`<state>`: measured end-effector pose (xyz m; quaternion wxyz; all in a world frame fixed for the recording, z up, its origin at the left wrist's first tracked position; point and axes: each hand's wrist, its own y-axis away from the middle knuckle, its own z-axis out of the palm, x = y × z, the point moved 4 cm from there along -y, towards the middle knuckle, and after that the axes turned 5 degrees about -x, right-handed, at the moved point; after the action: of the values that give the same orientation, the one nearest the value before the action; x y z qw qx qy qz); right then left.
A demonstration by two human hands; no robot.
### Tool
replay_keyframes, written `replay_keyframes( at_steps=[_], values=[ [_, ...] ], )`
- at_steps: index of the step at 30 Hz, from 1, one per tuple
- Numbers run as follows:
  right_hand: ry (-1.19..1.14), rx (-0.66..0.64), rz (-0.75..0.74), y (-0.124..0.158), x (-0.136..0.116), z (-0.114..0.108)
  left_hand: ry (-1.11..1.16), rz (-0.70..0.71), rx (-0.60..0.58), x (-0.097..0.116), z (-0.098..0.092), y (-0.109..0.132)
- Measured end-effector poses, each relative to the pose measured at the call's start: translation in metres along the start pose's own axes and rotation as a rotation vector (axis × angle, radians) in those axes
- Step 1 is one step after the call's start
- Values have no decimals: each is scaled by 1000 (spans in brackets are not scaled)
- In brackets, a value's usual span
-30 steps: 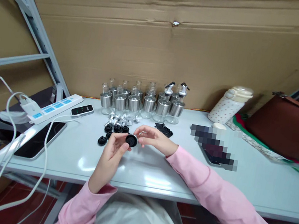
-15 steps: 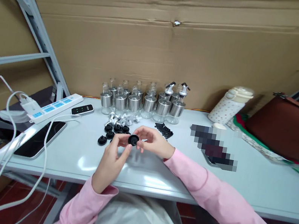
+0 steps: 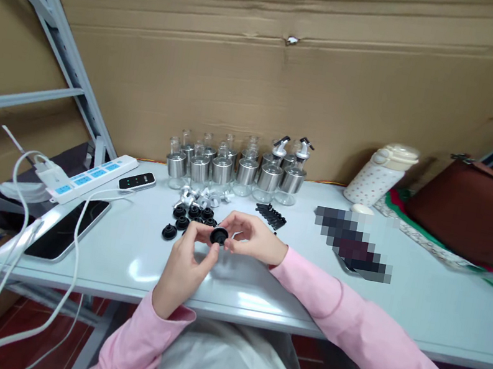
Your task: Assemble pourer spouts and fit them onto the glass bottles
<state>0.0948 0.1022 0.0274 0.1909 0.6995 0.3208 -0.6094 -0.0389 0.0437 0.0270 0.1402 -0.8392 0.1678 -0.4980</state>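
Observation:
My left hand (image 3: 185,266) and my right hand (image 3: 251,239) meet above the white table (image 3: 257,287), both pinching one small round black cap (image 3: 219,236) between their fingertips. Just behind the hands lie several more black caps (image 3: 188,216) and some small silver parts (image 3: 200,195). A little pile of black spout pieces (image 3: 270,215) sits to the right of them. At the back stand several glass bottles with steel bands (image 3: 223,168); two on the right carry pourer tops (image 3: 293,170).
A white power strip (image 3: 92,174), a small black device (image 3: 136,181), a phone (image 3: 66,227) and white cables (image 3: 27,249) lie at the left. A dotted white flask (image 3: 378,172), a blurred-out item (image 3: 353,240) and a brown bag (image 3: 474,207) are at the right. Cardboard stands behind.
Both hands have drawn slightly closer together around the black cap, and the cap has turned a little between the fingers. Nothing else has moved.

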Motion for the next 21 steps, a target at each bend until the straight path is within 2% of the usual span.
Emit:
replay_keyframes(
  at_steps=[4, 10, 14, 21],
  values=[
    [8, -6, 32, 1, 1, 3, -50, -25, 17, -1, -1, 0],
    [33, -18, 0, 2, -1, 9, -89, -24, 9, 0, 0, 1],
    [50, -47, -20, 2, -2, 10, -68, 2, 14, 1, 1, 2],
    [34, -21, -39, 3, -1, 13, -30, -11, 4, -4, 3, 3]
  ],
)
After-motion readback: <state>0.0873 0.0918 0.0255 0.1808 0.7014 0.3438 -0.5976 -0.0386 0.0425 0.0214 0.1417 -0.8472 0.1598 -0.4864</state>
